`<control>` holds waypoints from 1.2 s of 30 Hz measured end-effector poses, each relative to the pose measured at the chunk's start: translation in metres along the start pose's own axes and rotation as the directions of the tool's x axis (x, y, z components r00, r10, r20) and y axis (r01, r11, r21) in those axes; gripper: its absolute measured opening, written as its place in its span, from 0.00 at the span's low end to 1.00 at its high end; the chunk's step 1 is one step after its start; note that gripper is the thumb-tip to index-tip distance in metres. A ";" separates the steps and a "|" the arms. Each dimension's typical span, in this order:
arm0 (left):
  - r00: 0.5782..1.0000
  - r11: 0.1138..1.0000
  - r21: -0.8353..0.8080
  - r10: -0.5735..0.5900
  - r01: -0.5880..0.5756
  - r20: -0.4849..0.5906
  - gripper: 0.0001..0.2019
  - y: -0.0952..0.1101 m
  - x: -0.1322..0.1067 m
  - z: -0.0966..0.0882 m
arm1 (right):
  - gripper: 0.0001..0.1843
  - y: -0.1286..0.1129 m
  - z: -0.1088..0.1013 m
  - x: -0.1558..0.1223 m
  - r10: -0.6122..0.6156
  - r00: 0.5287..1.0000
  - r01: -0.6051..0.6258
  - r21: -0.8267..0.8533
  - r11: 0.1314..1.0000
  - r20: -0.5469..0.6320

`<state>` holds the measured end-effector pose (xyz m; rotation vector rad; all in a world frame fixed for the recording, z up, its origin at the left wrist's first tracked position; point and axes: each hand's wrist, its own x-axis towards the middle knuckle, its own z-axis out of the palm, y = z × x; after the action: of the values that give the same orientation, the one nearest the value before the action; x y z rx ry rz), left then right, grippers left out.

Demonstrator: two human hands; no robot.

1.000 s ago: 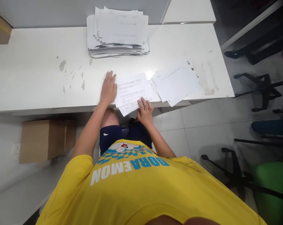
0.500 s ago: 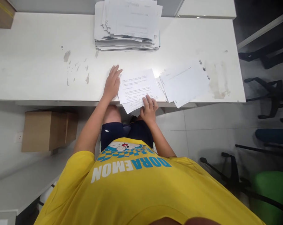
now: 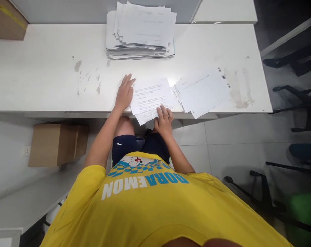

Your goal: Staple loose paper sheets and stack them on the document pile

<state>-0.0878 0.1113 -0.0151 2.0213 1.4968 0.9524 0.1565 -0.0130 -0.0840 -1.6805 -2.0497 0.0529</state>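
Note:
Printed sheets of paper (image 3: 151, 94) lie in front of me on the white desk (image 3: 42, 92), slightly fanned, with a lower sheet's corner jutting past the front edge. My left hand (image 3: 124, 93) rests flat along the left side of these sheets, fingers stretched out, holding nothing. At their lower right corner, my right hand (image 3: 164, 120) lies with its slightly bent, spread fingertips on the paper. Its thumb is by the sheet's lower edge; whether it reaches underneath I cannot tell. To the right is a second loose pile of papers (image 3: 202, 92), mostly blank on top.
A thick stack of papers (image 3: 145, 31) stands at the back of the desk against a grey panel. Cardboard boxes are at the back left (image 3: 8, 24) and below the desk (image 3: 46, 144). Chair bases (image 3: 263, 192) stand on the floor to the right.
The view has shifted slightly, so the desk and far stack appear a little lower. Both hands and the papers keep nearly the same places.

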 end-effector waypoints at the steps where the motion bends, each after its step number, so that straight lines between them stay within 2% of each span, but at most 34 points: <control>1: 1.000 1.000 0.008 0.003 -0.003 -0.003 0.28 0.001 0.000 0.001 | 0.27 0.000 -0.001 0.000 0.000 1.000 0.000 0.000 1.000 0.001; 11: 1.000 0.999 0.038 0.014 -0.013 -0.017 0.28 0.002 -0.003 0.005 | 0.27 0.001 0.001 0.001 -0.005 1.000 0.004 0.005 1.000 0.008; 17: 0.999 0.999 0.036 0.011 -0.010 -0.030 0.29 0.006 -0.008 0.008 | 0.27 0.002 0.014 0.001 0.021 0.999 -0.021 0.013 1.000 -0.046; 21: 0.999 0.999 0.030 -0.011 0.012 -0.038 0.30 0.010 -0.013 0.009 | 0.27 0.000 0.014 0.002 0.025 0.996 -0.023 0.014 1.000 -0.087; 28: 1.000 1.000 0.025 -0.015 0.016 -0.022 0.31 0.006 -0.008 0.005 | 0.28 -0.003 0.003 0.002 0.036 0.999 -0.037 0.042 0.998 0.015; 36: 1.000 1.000 -0.028 0.006 -0.007 -0.020 0.34 0.002 -0.006 0.000 | 0.27 -0.003 0.001 0.004 -0.002 1.000 0.002 0.030 1.000 -0.002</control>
<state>-0.0873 0.1053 -0.0155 2.0040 1.4803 0.9933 0.1533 -0.0101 -0.0827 -1.6601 -2.0389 0.0817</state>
